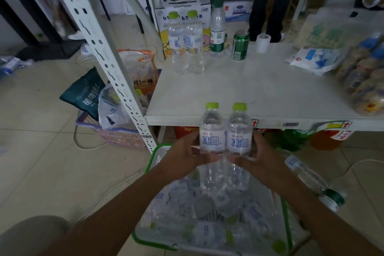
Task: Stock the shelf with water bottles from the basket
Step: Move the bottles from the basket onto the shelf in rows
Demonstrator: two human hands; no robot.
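Left hand [187,153] grips one water bottle [212,137], right hand [265,157] grips a second bottle [239,137]; fingers curl round the lower bodies. Both bottles are upright and touching side by side, with lime caps up. They're held over the green-rimmed basket [288,214] and just in front of the shelf [259,89] edge. More bottles lie loose in the basket. Front and middle of the shelf board are bare. Back left: two stocked bottles [185,43] standing together, then a taller green-label bottle [217,27], a green can [240,44] and a white roll [263,42], with a carton [185,9] behind them. Right side has a blue-white bag [318,60] and wrapped snack packs [361,77]. The shelf's perforated upright [108,62] stands left of the hands. On the floor are a pink crate [116,134] of bags on the left and a bottle on its side [307,176] on the right.
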